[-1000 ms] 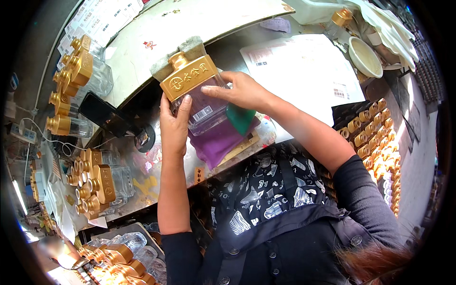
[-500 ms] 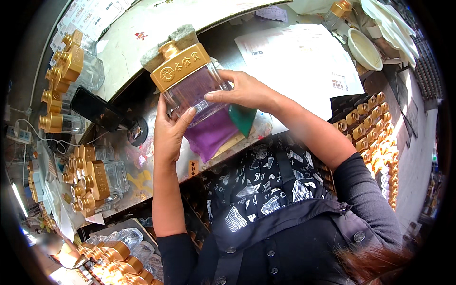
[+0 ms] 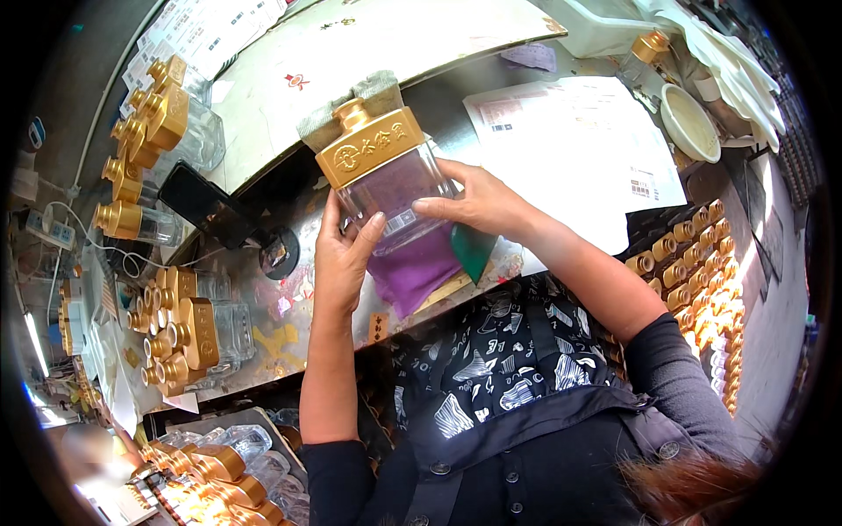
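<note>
Gold-capped clear glass bottle is up off the metal bench, gripped on both sides: left hand wrapped around its lower left edge, right hand pressing fingers flat on the front. Purple cloth sits right under it, maybe with a green scraper, hard to tell. Further back there's a black phone, more gold-topped bottles and a white bowl

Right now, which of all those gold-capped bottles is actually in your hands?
The bottle at centre, gripped between left hand and right hand above a purple cloth. The other bottles sit untouched at the left.
</note>
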Demonstrator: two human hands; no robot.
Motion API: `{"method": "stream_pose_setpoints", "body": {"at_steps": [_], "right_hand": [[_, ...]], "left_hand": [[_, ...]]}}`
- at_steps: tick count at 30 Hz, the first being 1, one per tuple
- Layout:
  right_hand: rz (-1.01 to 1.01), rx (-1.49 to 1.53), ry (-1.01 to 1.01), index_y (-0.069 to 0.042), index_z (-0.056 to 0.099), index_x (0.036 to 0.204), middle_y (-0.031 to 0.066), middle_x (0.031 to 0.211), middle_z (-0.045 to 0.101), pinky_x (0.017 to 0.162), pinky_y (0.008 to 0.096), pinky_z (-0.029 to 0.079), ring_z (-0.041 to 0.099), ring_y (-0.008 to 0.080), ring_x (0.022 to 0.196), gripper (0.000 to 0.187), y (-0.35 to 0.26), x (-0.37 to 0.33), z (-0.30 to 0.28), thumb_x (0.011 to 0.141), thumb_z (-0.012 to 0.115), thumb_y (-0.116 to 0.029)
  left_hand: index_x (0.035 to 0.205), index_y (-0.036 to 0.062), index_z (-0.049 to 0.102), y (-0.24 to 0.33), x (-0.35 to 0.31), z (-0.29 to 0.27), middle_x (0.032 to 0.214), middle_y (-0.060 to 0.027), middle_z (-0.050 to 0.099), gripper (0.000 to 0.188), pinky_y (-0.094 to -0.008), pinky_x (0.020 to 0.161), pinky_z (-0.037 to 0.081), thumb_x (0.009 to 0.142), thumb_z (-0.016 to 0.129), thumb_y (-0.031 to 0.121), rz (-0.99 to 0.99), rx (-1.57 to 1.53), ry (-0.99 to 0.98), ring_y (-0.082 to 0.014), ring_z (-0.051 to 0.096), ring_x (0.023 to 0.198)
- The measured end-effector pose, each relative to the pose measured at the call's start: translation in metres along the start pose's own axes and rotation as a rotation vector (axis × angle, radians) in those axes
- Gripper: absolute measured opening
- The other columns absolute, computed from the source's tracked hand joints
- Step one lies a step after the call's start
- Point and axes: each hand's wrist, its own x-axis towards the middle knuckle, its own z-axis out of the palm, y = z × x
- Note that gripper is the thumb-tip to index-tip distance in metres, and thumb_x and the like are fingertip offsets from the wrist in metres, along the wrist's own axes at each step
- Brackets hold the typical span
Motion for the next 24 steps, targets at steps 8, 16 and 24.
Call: {"method": "stream_pose_setpoints", "body": {"at_steps": [8,16,24], "right_hand": [[-0.013,-0.004,0.032,-0.004,0.054,0.127,0.0123,0.11,0.064,0.09,0.0321,0.044,0.059,0.0186,0.103,0.059,0.007,0.001,0.0,0.084,0.068,-0.041],[-0.003,-0.09,0.057,-0.004,0.055,0.129,0.0113,0.119,0.062,0.096,0.0317,0.042,0.057,0.0169,0.109,0.055,0.004,-0.005,0.002,0.086,0.067,-0.036],[0.005,-0.082,0.07,-0.005,0.055,0.129,0.0105,0.117,0.064,0.096,0.0318,0.043,0.058,0.0172,0.108,0.055,0.006,-0.005,0.004,0.085,0.069,-0.035]], "left_hand": [[0.147,-0.0003,0.022,-0.004,0.001,-0.001,0.133,-0.0148,0.047,0.076,-0.0307,0.095,0.045,0.086,0.067,0.01,0.011,-0.04,0.021,-0.0206,0.053,0.115],[0.146,-0.0013,0.022,0.001,-0.01,0.001,0.131,-0.0162,0.048,0.079,-0.0319,0.096,0.046,0.083,0.069,0.009,-0.009,-0.007,0.075,-0.0226,0.053,0.116],[0.146,0.0001,0.024,-0.001,-0.009,0.002,0.134,-0.0147,0.046,0.081,-0.0321,0.096,0.046,0.08,0.071,0.004,-0.003,0.017,0.078,-0.0234,0.051,0.118]]}}
